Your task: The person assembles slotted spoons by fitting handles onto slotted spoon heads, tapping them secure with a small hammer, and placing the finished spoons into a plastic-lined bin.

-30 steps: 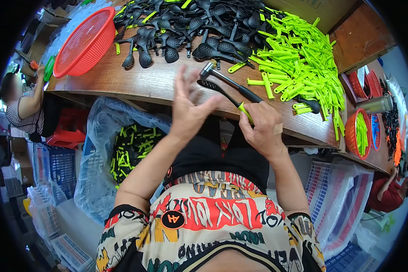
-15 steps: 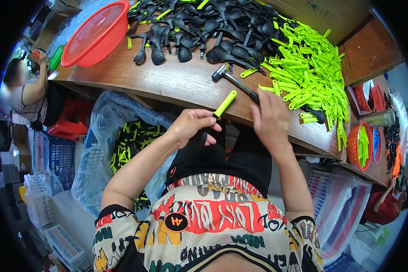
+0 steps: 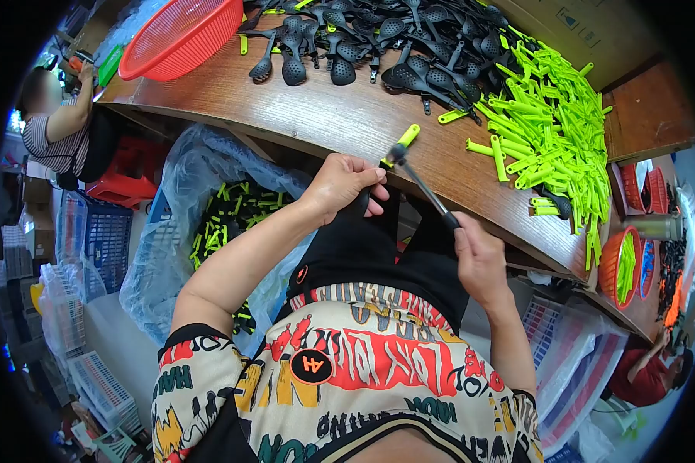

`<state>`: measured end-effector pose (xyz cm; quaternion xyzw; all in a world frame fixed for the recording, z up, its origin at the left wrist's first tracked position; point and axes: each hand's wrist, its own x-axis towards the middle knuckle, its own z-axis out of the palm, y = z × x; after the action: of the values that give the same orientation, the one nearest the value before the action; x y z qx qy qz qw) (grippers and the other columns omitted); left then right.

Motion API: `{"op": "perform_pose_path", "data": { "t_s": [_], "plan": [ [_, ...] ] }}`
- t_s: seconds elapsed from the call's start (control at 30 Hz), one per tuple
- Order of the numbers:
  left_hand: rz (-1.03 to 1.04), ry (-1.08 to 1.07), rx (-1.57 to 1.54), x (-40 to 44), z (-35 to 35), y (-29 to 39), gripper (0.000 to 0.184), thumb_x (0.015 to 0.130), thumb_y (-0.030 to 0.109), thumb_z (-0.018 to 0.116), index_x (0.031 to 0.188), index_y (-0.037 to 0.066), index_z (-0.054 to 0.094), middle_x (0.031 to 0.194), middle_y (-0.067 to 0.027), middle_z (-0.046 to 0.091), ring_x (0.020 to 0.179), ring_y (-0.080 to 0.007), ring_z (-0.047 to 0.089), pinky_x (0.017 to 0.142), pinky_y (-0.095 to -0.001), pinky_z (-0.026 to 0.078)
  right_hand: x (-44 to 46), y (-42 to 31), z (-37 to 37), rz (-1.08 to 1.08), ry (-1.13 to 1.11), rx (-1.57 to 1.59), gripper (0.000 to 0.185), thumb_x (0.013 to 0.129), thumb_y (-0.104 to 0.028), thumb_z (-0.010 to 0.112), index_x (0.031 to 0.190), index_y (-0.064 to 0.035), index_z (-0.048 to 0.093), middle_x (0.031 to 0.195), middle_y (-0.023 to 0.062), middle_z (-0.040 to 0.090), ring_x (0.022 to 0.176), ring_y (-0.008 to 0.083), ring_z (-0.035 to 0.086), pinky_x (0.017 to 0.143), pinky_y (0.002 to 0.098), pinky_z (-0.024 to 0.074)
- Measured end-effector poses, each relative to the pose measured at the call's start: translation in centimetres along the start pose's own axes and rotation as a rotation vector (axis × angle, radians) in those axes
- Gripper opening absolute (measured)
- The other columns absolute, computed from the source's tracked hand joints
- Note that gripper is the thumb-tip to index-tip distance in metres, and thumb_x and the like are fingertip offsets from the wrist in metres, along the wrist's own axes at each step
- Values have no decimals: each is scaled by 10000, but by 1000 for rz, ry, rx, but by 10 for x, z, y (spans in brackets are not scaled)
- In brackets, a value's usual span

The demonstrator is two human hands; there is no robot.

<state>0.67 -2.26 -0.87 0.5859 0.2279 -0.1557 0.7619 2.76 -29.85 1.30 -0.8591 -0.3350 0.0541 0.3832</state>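
My left hand (image 3: 347, 187) is closed around the black part of a kitchen utensil at the table's front edge. Its lime-green handle (image 3: 411, 135) points away from me over the wood; the utensil's head is mostly hidden by my fingers. In my right hand (image 3: 480, 258) is a hammer (image 3: 426, 189), gripped by its dark lower end. The hammer's head, slightly blurred, is at the near part of the green handle, close to my left fingertips. Whether it touches cannot be made out.
Black slotted spoons (image 3: 421, 73) are heaped at the back of the table (image 3: 316, 116), with a pile of lime-green handles (image 3: 560, 131) on the right. A red basket (image 3: 181, 42) stands at the left. Below, a plastic-lined crate (image 3: 158, 255) holds green-and-black pieces. One person (image 3: 62, 127) sits at far left.
My right hand has taken hold of the hammer, lifted it off the table and brought its head to the green handle. My left hand still holds the utensil. The view has shifted slightly.
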Motion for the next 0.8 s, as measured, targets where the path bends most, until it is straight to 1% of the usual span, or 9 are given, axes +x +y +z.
{"op": "perform_pose_path", "data": {
  "t_s": [0.03,0.13,0.23,0.27,0.37,0.5,0.53,0.73,0.8],
  "plan": [
    [13,-2,25,0,-1,-1,210,966,169,614,932,-35,648,782,-137,698,583,-209,691,502,-285,551,-1,-1,0,1,3,-1,266,976,-92,553,1218,10,595,804,136,644,645,238,625,614,320,482],
    [20,2,59,-1,-1,2,212,961,179,622,949,-30,653,778,-133,699,581,-202,689,511,-282,552,-4,-5,-1,14,126,102,250,960,-83,568,1185,14,618,904,186,680,712,333,660,648,349,505],
    [-2,-13,76,-2,-5,3,204,960,170,619,955,-31,653,768,-132,697,578,-196,689,506,-280,549,-6,-7,1,-13,187,134,236,948,-67,578,1163,15,633,910,200,683,725,350,670,640,356,513],
    [-11,-32,83,-3,-7,5,200,958,165,618,962,-32,653,765,-132,697,576,-194,689,504,-280,549,0,-7,1,-78,143,-22,241,940,-48,579,1165,19,632,910,204,686,735,344,685,638,360,522],
    [-82,9,142,-13,-8,17,195,946,159,630,1059,-1,637,757,-121,698,552,-189,685,479,-282,547,-1,0,3,-129,173,-109,263,930,-34,578,1184,24,618,927,213,687,780,357,693,655,371,534],
    [-104,2,142,-18,-17,20,193,939,151,636,1083,21,629,733,-122,696,527,-188,677,463,-280,544,-1,0,1,-136,240,-18,245,932,-46,586,1163,24,626,938,215,688,784,369,688,665,373,542],
    [-118,-5,149,-18,-18,20,203,940,143,633,1097,16,622,728,-128,694,521,-188,674,455,-283,543,2,9,3,-155,166,-205,242,939,-53,583,1166,20,625,945,214,688,784,364,691,667,373,540],
    [-153,-11,183,-21,-23,27,209,944,130,623,1111,5,619,726,-132,692,517,-190,671,449,-284,542,3,-2,1,-63,246,22,226,938,-71,587,1142,16,632,946,226,683,809,385,682,673,405,540],
    [-150,-9,195,-23,-24,27,209,945,130,622,1111,4,619,726,-132,691,518,-192,671,451,-286,543,7,6,3,-71,208,-75,221,935,-71,588,1134,14,634,946,225,683,809,384,681,669,407,539]
  ]
}}
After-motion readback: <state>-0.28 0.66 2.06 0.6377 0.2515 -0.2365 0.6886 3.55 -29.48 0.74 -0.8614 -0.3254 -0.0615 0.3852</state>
